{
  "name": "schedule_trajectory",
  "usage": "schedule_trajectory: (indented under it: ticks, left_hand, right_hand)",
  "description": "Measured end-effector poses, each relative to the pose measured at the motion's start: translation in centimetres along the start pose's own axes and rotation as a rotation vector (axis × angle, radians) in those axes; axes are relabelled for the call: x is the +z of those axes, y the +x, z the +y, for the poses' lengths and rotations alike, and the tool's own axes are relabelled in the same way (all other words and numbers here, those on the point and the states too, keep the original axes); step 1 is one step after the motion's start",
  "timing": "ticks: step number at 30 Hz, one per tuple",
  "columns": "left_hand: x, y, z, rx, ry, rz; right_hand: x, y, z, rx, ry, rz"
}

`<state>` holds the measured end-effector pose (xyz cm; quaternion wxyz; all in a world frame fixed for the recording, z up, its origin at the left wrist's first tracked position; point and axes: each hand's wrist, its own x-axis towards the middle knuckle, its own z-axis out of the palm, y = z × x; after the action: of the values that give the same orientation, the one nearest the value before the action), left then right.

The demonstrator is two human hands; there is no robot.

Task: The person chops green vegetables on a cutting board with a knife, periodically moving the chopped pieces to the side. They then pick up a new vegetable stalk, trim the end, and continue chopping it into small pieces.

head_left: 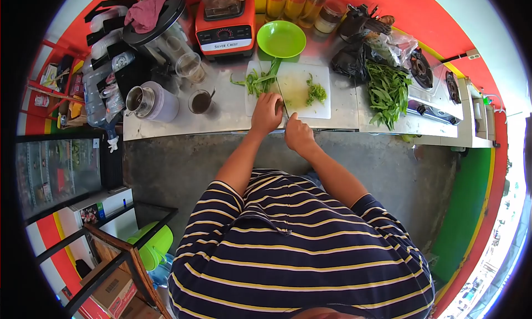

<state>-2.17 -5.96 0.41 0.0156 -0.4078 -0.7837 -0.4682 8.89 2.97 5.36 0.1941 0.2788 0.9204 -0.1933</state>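
Note:
A white cutting board (323, 109) lies on the metal counter in front of me. My right hand (300, 135) is wrapped round the handle of a knife (281, 93), whose thin blade points away from me across the board. Left of the blade, my left hand (267, 115) is closed with its fingers curled down at the near end of some long green stalks; the fingertips are partly hidden. Leafy greens (258, 83) spread over the board's left side beyond that hand. A small pile of chopped greens (316, 92) sits right of the knife.
Behind the board stand a green plate (281, 39) and a red blender (225, 36). To the left are a glass of dark drink (200, 102) and a metal-topped jug (152, 101). A leafy bunch (388, 92) and a stove (429, 78) are at right.

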Motion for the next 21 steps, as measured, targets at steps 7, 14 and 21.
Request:
schedule_trajectory:
  ticks: [7,14,21]
  left_hand:
    - [0.2,0.4,0.0,0.011,0.038,0.000]
    - [0.2,0.3,0.4,-0.018,0.023,0.000]
    - [0.3,0.3,0.3,0.024,0.068,0.006]
  right_hand:
    - [-0.5,0.2,1.1,0.034,0.101,0.053]
    - [-0.8,-0.9,3.2,0.092,0.083,0.097]
    - [-0.7,-0.9,0.8,0.010,0.224,0.074]
